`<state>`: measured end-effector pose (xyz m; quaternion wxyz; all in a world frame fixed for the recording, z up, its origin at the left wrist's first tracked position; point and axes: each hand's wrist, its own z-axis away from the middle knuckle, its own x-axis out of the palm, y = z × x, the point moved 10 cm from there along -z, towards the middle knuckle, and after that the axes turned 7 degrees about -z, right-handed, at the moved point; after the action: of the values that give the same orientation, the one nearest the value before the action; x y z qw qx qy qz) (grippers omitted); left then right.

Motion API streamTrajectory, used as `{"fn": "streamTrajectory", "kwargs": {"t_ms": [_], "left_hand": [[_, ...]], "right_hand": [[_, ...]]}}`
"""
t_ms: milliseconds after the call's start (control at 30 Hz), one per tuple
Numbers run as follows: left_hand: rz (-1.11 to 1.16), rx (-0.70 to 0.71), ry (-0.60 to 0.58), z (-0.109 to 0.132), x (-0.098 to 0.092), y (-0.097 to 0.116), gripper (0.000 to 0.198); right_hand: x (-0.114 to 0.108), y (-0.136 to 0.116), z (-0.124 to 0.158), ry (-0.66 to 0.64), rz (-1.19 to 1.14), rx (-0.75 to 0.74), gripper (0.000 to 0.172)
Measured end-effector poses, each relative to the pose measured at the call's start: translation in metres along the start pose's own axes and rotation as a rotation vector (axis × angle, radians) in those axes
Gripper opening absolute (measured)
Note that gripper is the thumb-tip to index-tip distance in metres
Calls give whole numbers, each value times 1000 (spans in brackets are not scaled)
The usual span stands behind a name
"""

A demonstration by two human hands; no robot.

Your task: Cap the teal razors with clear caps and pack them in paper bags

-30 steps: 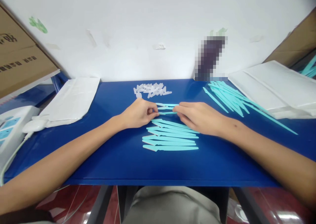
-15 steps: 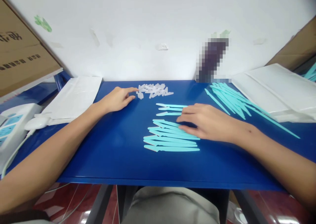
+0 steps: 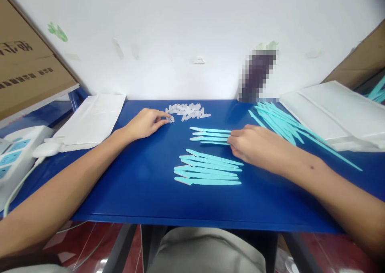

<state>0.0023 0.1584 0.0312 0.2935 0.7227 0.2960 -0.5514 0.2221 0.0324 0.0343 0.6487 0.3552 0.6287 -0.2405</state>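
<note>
Compared with half a second earlier, the left hand [image 3: 146, 123] is found a little nearer the pile of small white caps [image 3: 188, 111] at the back of the blue table [image 3: 144, 184]; its thumb and forefinger are now pinched at the cap on the pile's left edge, though whether that cap is actually gripped cannot be told. The right hand [image 3: 255, 144] has been drawn back to the right, off the near stack, and is now loosely curled with its fingertips closed on the right end of the lowest strip in the upper group of teal strips [image 3: 210, 135]. That group is counted as four strips, laid side by side and pointing left, one more than before. Just in front of it the near stack of teal strips [image 3: 207, 169] lies uncovered; about six or seven can be made out, overlapping. A larger heap of teal strips [image 3: 279, 122] is spread to the right, too tangled to be counted. The white caps are likewise too small and crowded for a count. White bags are seen at both sides: one [image 3: 90, 120] on the left, two stacked [image 3: 337, 112] on the right.
</note>
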Motion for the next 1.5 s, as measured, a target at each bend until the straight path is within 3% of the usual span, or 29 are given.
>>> {"fn": "streamTrajectory", "kwargs": {"t_ms": [267,500,667,867,967,1100,1267,1367,1500], "left_hand": [[65,127,39,3,-1,19,44],[57,81,41,2,-3,13,47],[114,37,5,3,-9,5,39],[72,69,-30,3,-1,13,53],[86,92,-21,2,3,18,46],[137,159,35,3,2,37,32],[155,187,368,14,-27,69,22],[298,199,334,16,-25,85,19],[365,216,314,20,-25,97,16]], "right_hand": [[-2,-1,-3,5,-129,40,21],[2,1,-2,-41,-279,26,18],[3,0,-1,-11,-331,-7,16],[0,-3,-2,18,-349,-30,20],[-3,-4,-3,33,-346,-31,25],[1,0,-4,-19,-412,8,23],[11,10,-1,-105,-489,132,15],[8,11,-1,-81,-488,134,15],[-8,10,-1,78,-457,40,18]]}}
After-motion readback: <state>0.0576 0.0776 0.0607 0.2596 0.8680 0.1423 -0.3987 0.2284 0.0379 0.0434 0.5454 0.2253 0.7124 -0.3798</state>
